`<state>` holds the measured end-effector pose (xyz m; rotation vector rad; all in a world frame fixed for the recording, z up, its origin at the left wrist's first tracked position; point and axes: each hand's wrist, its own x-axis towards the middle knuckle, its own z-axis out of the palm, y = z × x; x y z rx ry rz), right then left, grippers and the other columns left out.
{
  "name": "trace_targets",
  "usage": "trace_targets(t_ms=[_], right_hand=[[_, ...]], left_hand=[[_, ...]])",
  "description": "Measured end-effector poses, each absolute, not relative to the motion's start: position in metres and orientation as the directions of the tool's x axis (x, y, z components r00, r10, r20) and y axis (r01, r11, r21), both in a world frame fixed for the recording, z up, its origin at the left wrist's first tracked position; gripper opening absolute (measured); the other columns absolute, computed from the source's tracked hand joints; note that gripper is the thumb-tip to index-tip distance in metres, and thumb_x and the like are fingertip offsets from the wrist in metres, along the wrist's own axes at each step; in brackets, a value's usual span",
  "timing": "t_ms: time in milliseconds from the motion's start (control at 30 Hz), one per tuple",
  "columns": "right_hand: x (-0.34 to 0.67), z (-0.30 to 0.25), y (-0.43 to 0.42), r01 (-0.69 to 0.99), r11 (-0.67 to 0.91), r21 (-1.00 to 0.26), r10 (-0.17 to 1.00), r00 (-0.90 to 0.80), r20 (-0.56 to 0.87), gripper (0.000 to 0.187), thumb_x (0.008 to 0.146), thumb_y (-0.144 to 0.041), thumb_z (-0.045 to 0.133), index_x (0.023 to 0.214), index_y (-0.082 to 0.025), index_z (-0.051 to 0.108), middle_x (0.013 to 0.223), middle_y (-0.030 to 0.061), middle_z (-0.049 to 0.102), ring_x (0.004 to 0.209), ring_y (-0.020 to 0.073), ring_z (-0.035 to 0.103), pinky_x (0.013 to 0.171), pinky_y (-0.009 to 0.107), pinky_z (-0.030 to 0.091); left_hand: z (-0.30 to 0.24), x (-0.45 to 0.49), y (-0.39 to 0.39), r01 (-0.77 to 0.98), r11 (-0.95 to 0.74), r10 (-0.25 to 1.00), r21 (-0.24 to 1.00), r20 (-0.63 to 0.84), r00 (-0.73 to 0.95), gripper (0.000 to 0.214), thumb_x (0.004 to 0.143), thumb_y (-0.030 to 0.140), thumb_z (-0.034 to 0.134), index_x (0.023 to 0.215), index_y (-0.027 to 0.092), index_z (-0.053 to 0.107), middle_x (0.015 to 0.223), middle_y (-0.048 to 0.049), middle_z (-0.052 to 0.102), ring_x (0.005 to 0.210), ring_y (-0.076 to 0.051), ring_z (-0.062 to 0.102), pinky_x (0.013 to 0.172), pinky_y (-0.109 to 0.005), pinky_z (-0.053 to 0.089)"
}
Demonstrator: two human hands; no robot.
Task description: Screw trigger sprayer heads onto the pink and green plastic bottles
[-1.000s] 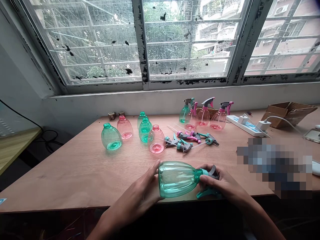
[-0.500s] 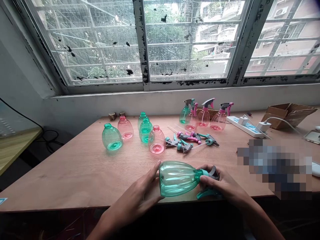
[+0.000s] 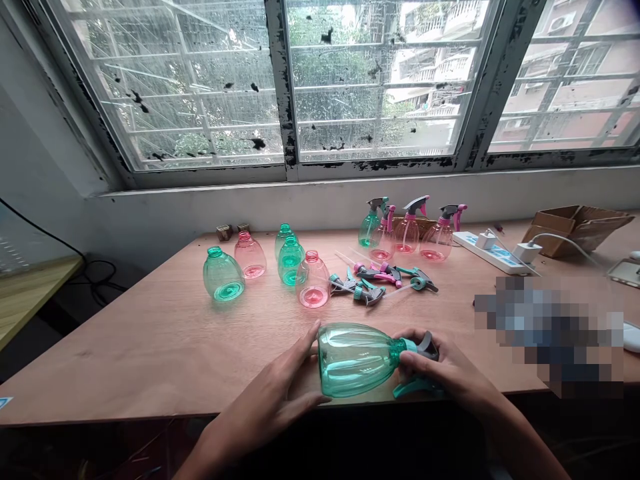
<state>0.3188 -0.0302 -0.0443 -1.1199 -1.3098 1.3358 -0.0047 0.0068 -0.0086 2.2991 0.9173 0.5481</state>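
A clear green spray bottle (image 3: 355, 360) lies sideways between my hands over the front edge of the table, its base to the left. My left hand (image 3: 293, 373) cups the base with thumb and fingers. My right hand (image 3: 440, 363) is closed around the neck and the grey and teal spray head (image 3: 415, 385), partly covering it. Beyond them on the table several loose spray heads (image 3: 370, 293) lie in a pile. Left of the pile stand open bottles without heads, among them a pink bottle (image 3: 314, 283) and a green bottle (image 3: 223, 277).
Several bottles with heads fitted, including a pink spray bottle (image 3: 439, 237), stand at the back. To their right are a white power strip (image 3: 493, 253) and a cardboard box (image 3: 570, 233). A blurred patch (image 3: 560, 333) covers the right side. Windows rise behind the wooden table (image 3: 150, 360).
Almost nothing differs. The bottle's base end has turned or dipped very slightly in my left hand; my right hand stays around the spray head.
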Motion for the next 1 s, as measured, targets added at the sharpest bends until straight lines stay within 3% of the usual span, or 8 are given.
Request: trace_targets(t_ms=[200,400,700,1000], right_hand=[[0.3174,-0.0444,-0.0300,-0.028,-0.012,-1.000,0.987,-0.158,-0.008,0.040,0.084,-0.046,0.079,0.107,-0.016,0.066,0.073,0.0025,0.074,0.071,0.0214,0.069,0.067,0.033,0.057],[0.3176,-0.0444,-0.0290,-0.023,-0.003,-1.000,0.987,-0.160,0.001,0.039,0.085,-0.046,0.078,0.108,-0.017,0.066,0.074,0.0025,0.075,0.072,0.0216,0.069,0.068,0.033,0.057],[0.3178,-0.0435,-0.0294,-0.023,-0.015,-1.000,0.987,-0.158,-0.012,0.038,0.086,-0.045,0.078,0.108,-0.017,0.067,0.074,0.0020,0.075,0.072,0.0214,0.069,0.068,0.033,0.058],[0.3175,-0.0416,-0.0299,-0.018,-0.020,-1.000,0.986,-0.164,-0.017,0.040,0.086,-0.047,0.077,0.110,-0.016,0.065,0.075,0.0031,0.076,0.073,0.0209,0.070,0.068,0.031,0.057]], left_hand=[[-0.0123,-0.0060,0.0069,0.494,-0.562,0.738,0.663,0.131,0.663,0.098,0.091,0.035,0.073,0.162,0.036,0.005,0.167,-0.0052,0.031,0.148,-0.034,0.038,0.121,-0.051,0.036],[-0.0082,-0.0044,0.0072,0.528,-0.579,0.737,0.620,0.121,0.665,0.089,0.090,0.036,0.074,0.161,0.032,0.020,0.165,-0.0049,0.034,0.149,-0.034,0.035,0.123,-0.050,0.032],[-0.0075,-0.0040,0.0057,0.546,-0.518,0.764,0.658,0.071,0.641,0.093,0.087,0.034,0.076,0.161,0.032,0.018,0.161,-0.0063,0.042,0.146,-0.033,0.042,0.121,-0.050,0.036],[-0.0133,-0.0050,0.0074,0.469,-0.563,0.721,0.681,0.128,0.680,0.093,0.093,0.023,0.069,0.161,0.038,0.007,0.161,-0.0048,0.041,0.144,-0.029,0.046,0.118,-0.044,0.041]])
